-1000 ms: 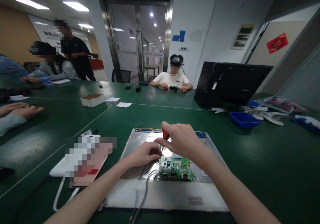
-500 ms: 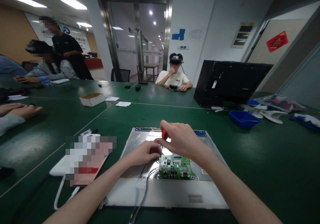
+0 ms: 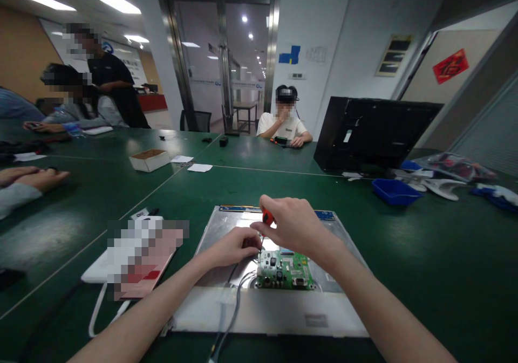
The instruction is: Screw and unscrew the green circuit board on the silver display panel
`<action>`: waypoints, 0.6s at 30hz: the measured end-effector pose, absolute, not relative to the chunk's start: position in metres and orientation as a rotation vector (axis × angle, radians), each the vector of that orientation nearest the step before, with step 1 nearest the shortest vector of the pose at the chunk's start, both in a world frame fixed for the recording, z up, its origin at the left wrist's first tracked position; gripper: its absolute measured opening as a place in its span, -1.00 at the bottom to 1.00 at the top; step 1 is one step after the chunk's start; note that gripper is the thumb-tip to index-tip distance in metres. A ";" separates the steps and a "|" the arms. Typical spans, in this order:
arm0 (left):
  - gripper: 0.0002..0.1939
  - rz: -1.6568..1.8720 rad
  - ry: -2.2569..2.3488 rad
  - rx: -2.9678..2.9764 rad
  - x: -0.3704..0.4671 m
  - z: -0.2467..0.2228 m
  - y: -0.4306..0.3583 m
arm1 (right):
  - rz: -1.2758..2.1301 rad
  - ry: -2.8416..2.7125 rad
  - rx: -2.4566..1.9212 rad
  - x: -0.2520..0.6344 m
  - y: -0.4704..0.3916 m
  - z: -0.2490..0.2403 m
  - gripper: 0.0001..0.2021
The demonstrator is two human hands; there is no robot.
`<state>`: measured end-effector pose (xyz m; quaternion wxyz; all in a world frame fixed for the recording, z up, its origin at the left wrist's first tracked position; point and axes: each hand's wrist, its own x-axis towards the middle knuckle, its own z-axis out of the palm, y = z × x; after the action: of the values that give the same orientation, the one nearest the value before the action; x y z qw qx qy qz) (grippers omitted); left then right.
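Observation:
A green circuit board (image 3: pixel 285 270) lies on the metal back of a flat display panel (image 3: pixel 340 314). My right hand (image 3: pixel 293 224) is closed around the red and black handle of a screwdriver (image 3: pixel 267 217), held upright with its tip at the board's upper left corner. Beside that tip, my left hand (image 3: pixel 238 246) has its thumb and fingers pinched together; whatever is between them is hidden or too small to name. Grey cables (image 3: pixel 236 309) run from the board's left side down over the panel's near edge.
Left of the panel lie a white device with a cable (image 3: pixel 95 271) and a pink item (image 3: pixel 174 239), both partly blurred. A blue tray (image 3: pixel 394 190) and a black monitor (image 3: pixel 372 136) stand to the right. An open box (image 3: pixel 149 161) is farther back. Other people sit around the green table.
Both hands and the screwdriver stay almost in place at the board's corner. The red handle looks slightly turned in my right hand.

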<state>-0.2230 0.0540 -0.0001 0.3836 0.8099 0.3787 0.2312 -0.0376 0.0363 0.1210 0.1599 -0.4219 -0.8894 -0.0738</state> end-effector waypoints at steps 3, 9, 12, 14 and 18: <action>-0.94 0.592 0.974 2.055 -0.222 0.001 0.053 | -0.240 -2.546 -1.258 -0.039 0.037 0.122 -0.75; -0.89 0.606 0.969 2.063 -0.223 -0.002 0.054 | -0.102 -2.560 -1.174 -0.040 0.034 0.126 -0.87; -0.90 0.613 0.980 2.066 -0.223 -0.002 0.055 | -0.114 -2.570 -1.149 -0.039 0.034 0.126 -0.86; -0.92 0.606 0.985 2.053 -0.223 -0.001 0.054 | -0.147 -2.566 -1.169 -0.038 0.034 0.126 -0.85; -0.93 0.594 0.998 2.043 -0.222 0.000 0.053 | -0.210 -2.555 -1.229 -0.039 0.037 0.123 -0.77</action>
<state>-0.2219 0.0533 0.0005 0.3854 0.8022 0.3920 0.2332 -0.0388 0.0375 0.1231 0.1488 -0.4275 -0.8887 -0.0729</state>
